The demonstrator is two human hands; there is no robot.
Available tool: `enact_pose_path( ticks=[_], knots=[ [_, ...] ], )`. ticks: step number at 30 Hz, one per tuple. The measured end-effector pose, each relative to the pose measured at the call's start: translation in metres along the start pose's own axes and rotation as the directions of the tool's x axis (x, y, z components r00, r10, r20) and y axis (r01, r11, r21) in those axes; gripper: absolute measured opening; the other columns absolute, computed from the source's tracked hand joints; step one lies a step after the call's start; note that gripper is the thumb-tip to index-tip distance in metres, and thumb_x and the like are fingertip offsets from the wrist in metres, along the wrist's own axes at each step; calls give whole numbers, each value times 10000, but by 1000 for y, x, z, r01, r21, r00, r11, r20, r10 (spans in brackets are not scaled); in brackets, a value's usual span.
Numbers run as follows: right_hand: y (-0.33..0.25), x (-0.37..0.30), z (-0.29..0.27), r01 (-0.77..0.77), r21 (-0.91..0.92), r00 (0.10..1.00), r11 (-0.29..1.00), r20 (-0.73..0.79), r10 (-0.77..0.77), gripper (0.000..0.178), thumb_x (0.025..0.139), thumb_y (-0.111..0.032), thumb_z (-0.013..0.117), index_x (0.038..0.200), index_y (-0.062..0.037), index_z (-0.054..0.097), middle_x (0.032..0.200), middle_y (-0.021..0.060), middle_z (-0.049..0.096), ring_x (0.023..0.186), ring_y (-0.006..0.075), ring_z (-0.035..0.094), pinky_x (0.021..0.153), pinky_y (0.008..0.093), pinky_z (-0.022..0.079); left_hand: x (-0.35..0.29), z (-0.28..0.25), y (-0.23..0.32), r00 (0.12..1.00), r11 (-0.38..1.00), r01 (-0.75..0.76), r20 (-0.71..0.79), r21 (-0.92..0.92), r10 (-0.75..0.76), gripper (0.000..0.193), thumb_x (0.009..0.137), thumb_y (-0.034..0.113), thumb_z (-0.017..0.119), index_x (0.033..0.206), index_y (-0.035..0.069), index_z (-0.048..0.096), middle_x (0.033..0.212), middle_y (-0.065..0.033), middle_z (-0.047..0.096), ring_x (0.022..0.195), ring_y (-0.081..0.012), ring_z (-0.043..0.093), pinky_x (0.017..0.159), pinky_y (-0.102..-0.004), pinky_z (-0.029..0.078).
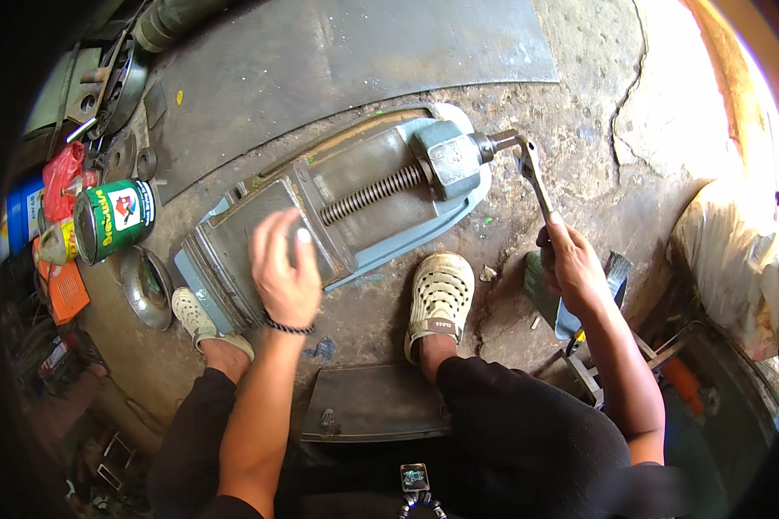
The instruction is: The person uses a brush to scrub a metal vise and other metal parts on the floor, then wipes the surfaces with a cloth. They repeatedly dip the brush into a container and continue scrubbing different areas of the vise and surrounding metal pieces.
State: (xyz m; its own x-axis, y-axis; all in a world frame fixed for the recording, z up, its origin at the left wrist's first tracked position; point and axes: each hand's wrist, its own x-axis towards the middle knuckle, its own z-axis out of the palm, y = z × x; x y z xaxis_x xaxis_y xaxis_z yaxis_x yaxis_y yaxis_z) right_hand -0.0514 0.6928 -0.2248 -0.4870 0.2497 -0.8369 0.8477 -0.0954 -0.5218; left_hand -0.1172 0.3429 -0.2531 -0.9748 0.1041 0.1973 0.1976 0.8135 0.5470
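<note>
A large grey machine vise (372, 242) lies on the floor in front of me, with its threaded screw (372, 195) running between the sliding jaw and the heavy end block (454, 160). My right hand (573, 264) is closed around the handle of a metal wrench (537, 180). The wrench's head meets the screw's outer end (500, 142) at the vise's right tip. Over the sliding jaw, my left hand (286, 272) is spread with nothing in it; whether it touches the metal I cannot tell.
A flat metal sheet (346, 52) lies behind the vise. Left are a green can (112, 221), a metal bowl (145, 290) and an orange item (63, 290). A brush (616, 272) lies near my right forearm; a white sack (736, 259) stands far right. My clogs (441, 298) are beside the vise.
</note>
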Motion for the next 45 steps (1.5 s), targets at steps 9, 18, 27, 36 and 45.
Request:
enact_pose_path(
  ticks=[9, 18, 27, 36, 45],
  knots=[
    [18, 57, 10, 74, -320, 991, 944, -78, -105, 558, 1054, -516, 423, 830, -31, 581, 620, -5, 464, 569, 111, 445, 537, 305, 375, 1, 34, -66, 996, 972, -80, -21, 222, 87, 431, 959, 172, 565, 1362, 25, 520, 1390, -177, 515, 1298, -380, 469, 1103, -496, 358],
    [-44, 58, -14, -202, -532, 970, 822, 9, 244, 641, 1023, -652, 320, 680, -120, 425, 509, -16, 325, 387, 136, 308, 378, 348, 281, -1, 30, -65, 1000, 981, -1, 5, 193, 0, 457, 908, 107, 552, 1362, 62, 518, 1421, -136, 509, 1337, -349, 446, 1128, -469, 345],
    [-114, 53, 7, -550, -599, 800, 583, -178, 572, 653, 984, -714, 314, 677, -142, 378, 508, -28, 264, 386, 117, 226, 385, 332, 215, -3, 30, -70, 999, 991, 12, 29, 134, -16, 514, 848, 114, 604, 1358, 116, 539, 1465, -92, 483, 1371, -323, 417, 1139, -465, 339],
    [-156, 67, 14, -422, -800, 859, 426, -204, 469, 618, 1027, -596, 337, 800, -47, 505, 500, -30, 288, 372, 103, 229, 374, 323, 252, -4, 33, -72, 1000, 992, -5, -21, 128, 8, 489, 868, 105, 585, 1355, 117, 537, 1432, -97, 509, 1356, -321, 435, 1142, -458, 343],
    [66, 111, 29, -88, -823, 883, 561, -325, -339, 760, 1042, -589, 308, 1168, 86, 635, 1066, 348, 652, 971, 430, 646, 847, 524, 482, -2, 32, -72, 999, 988, -17, -27, 154, 21, 470, 881, 90, 567, 1349, 118, 535, 1419, -107, 516, 1337, -328, 452, 1136, -465, 348]
  ],
)
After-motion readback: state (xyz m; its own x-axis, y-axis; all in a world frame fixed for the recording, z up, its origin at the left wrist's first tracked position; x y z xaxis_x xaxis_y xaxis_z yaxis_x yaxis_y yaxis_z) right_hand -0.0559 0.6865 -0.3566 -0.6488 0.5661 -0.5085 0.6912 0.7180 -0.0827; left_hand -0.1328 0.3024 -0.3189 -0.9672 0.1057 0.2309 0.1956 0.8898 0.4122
